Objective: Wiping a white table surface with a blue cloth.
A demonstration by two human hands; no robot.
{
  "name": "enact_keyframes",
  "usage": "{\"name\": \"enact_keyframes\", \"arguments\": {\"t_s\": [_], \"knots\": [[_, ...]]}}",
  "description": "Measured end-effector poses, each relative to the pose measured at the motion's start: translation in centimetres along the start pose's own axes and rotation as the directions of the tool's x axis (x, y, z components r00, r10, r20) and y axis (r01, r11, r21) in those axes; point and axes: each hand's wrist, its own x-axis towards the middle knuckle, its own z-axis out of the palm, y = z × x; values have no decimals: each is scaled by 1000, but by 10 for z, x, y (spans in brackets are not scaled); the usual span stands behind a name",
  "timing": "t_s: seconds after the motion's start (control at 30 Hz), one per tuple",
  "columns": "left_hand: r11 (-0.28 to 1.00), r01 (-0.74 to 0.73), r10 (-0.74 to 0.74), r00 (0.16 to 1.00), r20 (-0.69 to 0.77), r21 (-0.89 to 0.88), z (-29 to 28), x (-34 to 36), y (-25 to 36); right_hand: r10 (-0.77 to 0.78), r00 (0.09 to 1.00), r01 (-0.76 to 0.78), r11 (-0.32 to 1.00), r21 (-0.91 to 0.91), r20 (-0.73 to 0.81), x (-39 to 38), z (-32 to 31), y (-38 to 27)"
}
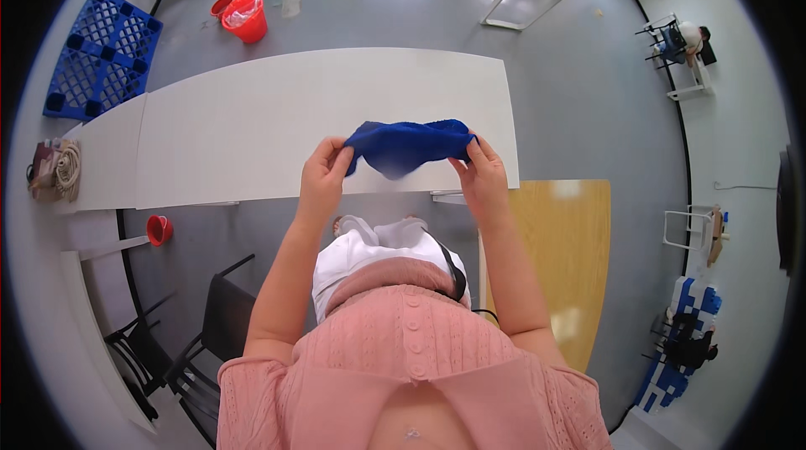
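A dark blue cloth (403,144) is stretched between my two hands, held up over the near edge of a white table (277,114). My left hand (327,164) is closed on its left end, with the thumb and fingers pinching it. My right hand (480,164) grips the right end the same way. The cloth sags a little along its lower edge.
A wooden table (561,265) is at my right, black chairs (214,324) at my left. Beyond the white table are a blue pallet (101,51) and a red bucket (246,22). A person (684,43) sits by the right wall. Coiled rope (67,169) lies far left.
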Motion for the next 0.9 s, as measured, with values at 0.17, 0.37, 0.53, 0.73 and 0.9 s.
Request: {"name": "enact_keyframes", "arguments": {"t_s": [0.17, 0.37, 0.53, 0.73, 0.9], "knots": [[953, -114, 129, 991, -34, 280, 35, 32, 14, -92, 994, 99, 984, -151, 51, 13, -34, -36], [806, -216, 328, 938, -112, 550, 68, 62, 38, -297, 940, 340, 787, -515, 167, 30, -34, -84], [891, -93, 49, 993, 109, 445, 116, 47, 37, -156, 980, 201, 784, -588, 127, 40, -10, -84], [814, -44, -101, 971, 215, 579, 159, 30, -12, -97, 987, 155, 813, -562, 132, 39, 7, -101], [837, -157, -59, 927, 372, 524, 148, 45, -5, 21, 998, -2, 960, -281, 64, 45, 0, -111]]}}
